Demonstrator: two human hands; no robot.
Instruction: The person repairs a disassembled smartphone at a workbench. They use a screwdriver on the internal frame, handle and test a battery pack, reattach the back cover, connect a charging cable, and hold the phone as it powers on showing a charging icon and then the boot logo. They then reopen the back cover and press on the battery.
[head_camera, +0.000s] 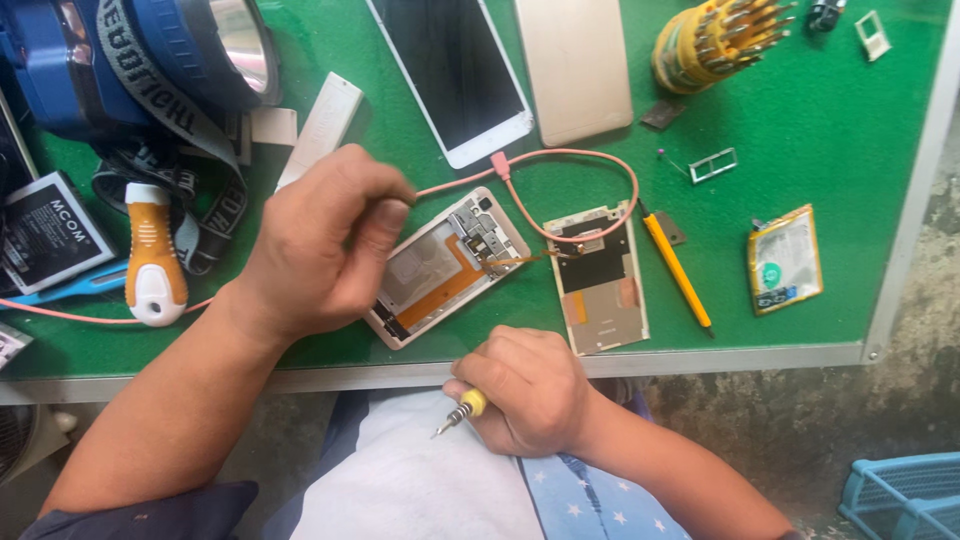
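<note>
Green baize covers the workbench (820, 120) where an opened white-framed phone chassis with an orange flex cable (445, 265) lies near the front edge. The left hand (320, 240) rests on its corner, fingers curled shut and pinched together; what they pinch cannot be seen. The right hand (525, 390) grips a small yellow-collared precision screwdriver (457, 413) below the bench edge. Steadying the chassis flat seems wise. Counted: one chassis, one detached rear panel (598, 280), one yellow pencil-like tool (677, 270), two metal card trays (712, 165).
</note>
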